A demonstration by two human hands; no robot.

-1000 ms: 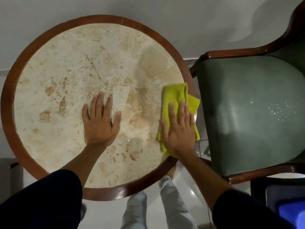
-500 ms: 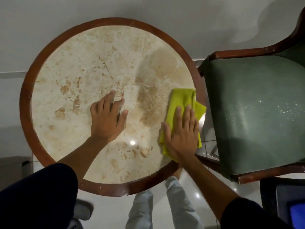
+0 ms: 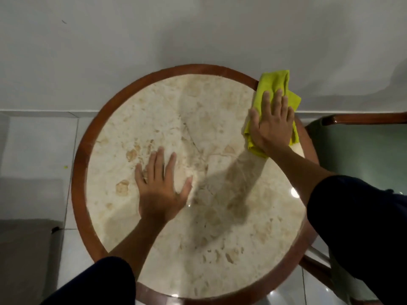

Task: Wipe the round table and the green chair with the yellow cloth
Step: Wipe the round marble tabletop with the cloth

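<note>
The round table [image 3: 114,102] has a beige marble top inside a brown wooden rim. My right hand [image 3: 272,123] lies flat on the folded yellow cloth [image 3: 274,84], pressing it onto the table's far right edge, where the cloth overhangs the rim. My left hand [image 3: 161,188] rests flat on the marble left of the middle, fingers spread, holding nothing. The green chair [image 3: 361,150] with its brown wooden frame stands to the right of the table, partly hidden by my dark right sleeve.
A white wall [image 3: 198,29] rises right behind the table. Light floor tiles [image 3: 39,146] lie to the left, with a grey mat or low object [image 3: 24,249] at the lower left. The chair sits close against the table's right side.
My right hand has slid the yellow cloth from the near right edge up to the far right rim. My left hand stays flat on the marble. The view has shifted left.
</note>
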